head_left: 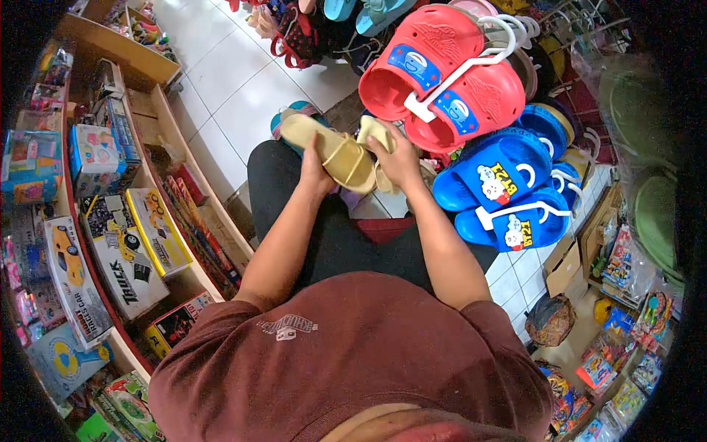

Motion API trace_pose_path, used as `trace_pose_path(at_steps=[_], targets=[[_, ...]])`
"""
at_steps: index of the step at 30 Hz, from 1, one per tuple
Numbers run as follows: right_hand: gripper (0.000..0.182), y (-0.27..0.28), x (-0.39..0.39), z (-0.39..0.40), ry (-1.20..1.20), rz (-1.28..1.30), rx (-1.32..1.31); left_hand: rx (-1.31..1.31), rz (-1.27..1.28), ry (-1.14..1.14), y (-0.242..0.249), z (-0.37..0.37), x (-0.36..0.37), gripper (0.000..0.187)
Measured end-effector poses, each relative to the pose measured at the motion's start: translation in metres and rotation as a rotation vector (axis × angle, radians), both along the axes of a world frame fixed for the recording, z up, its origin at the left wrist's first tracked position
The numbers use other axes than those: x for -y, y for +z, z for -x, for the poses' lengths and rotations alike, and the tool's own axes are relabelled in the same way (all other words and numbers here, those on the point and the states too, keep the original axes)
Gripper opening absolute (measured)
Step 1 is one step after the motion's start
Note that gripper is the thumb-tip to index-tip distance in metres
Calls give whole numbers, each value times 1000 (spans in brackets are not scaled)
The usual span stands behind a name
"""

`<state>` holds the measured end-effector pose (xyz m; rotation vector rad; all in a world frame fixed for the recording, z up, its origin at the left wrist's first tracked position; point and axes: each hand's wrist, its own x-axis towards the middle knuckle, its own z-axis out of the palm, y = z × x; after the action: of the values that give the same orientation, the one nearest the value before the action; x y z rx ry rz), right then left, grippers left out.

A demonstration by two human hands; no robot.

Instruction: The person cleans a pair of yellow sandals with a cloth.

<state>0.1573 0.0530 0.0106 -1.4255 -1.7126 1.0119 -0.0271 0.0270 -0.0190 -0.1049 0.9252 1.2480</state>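
Note:
My left hand (pixel 317 168) is closed on the edge of a tan strappy sandal (pixel 342 159), holding it sole-down above my lap. In my right hand (pixel 398 155) is a folded pale-yellow cloth (pixel 374 130), pinched between thumb and fingers beside the sandal's straps. Part of another beige sandal (pixel 384 180) shows below the right hand, mostly hidden by it. Teal striped footwear (pixel 297 112) lies behind the sandal, near my knee.
Red clogs (pixel 447 72) and blue slippers (pixel 508 184) hang on white hangers close to my right arm. To my left, shelves hold boxed toys, including a truck box (pixel 121 258) and a race car box (pixel 72 280). White floor tiles (pixel 243 62) lie ahead.

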Motion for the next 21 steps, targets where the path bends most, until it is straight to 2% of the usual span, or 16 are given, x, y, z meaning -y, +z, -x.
trace_pose_path(at_steps=[1,2,4,5,8,9,12,14,16,18,19,21], targets=[[53,13,6,5,56,100,-185,23,-32,66,-6,2,2,65],[54,9,7,7,158,-11,-119,49,-7,115,-13,5,2,71],[55,16,20,16,283,1,114,102,-18,82,-2,5,4,72],[54,13,26,21,273,-55,138,110,-17,63,3,3,3,71],[51,6,22,29,-13,1,98,107,-16,2,12,-4,4,67],[52,7,17,30,-121,-116,78,95,-24,-14,12,-5,5,65],[52,19,26,21,10,-63,185,32,-35,-52,7,-7,6,57],[48,22,33,22,138,-107,61,-34,-18,-26,5,-9,6,53],[46,22,31,22,184,-85,14,74,5,14,-18,0,2,47],[47,24,22,19,66,24,65,153,39,42,-18,0,3,45],[54,10,17,19,9,-131,52,118,61,38,-9,-3,5,44],[54,11,20,16,99,-66,135,94,-7,17,-13,-4,8,41]])
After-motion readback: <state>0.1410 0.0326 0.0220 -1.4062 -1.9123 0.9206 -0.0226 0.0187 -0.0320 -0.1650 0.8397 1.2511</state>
